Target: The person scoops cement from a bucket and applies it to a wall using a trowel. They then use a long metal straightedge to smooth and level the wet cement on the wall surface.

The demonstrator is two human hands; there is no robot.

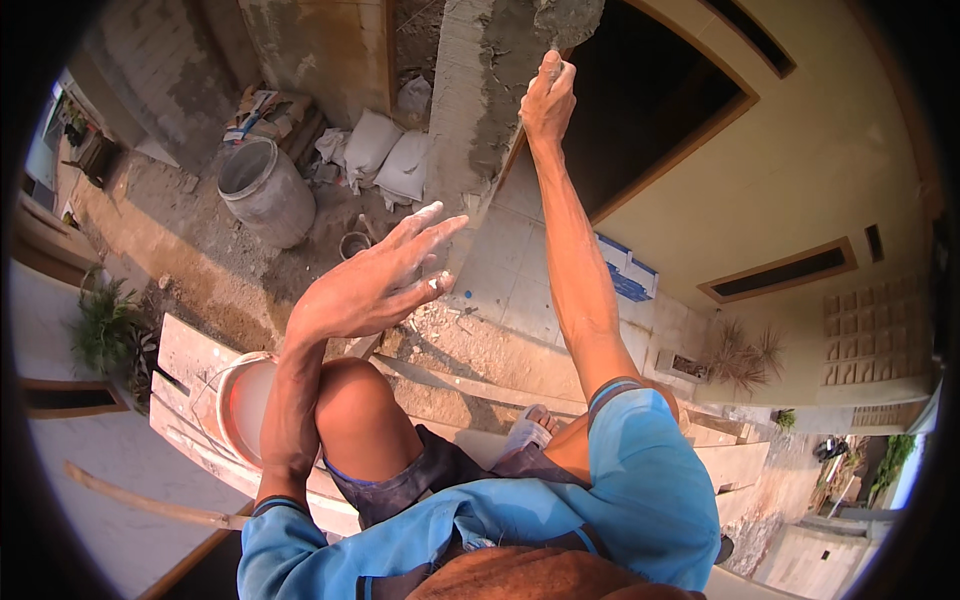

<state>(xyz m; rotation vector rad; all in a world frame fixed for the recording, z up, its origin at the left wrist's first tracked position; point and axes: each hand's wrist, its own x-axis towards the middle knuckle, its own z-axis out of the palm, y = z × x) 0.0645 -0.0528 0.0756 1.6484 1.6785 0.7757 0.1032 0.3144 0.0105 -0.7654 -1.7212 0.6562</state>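
Beyond the left hand [375, 285]: plump white sacks [385, 155] slumped together against the column base. Below the raised right hand [547, 100], beside that forearm: flat blue-and-white boxes [628, 272], stacked.

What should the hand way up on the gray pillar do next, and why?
Probably slide along the wet gray plaster to smooth it. The right hand presses against the rough, freshly coated pillar, whose surface is uneven. The left hand hovers open and empty, dusted white, above a white bucket on the plank.

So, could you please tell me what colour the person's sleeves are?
Blue, on both sleeves, seen in the head view.
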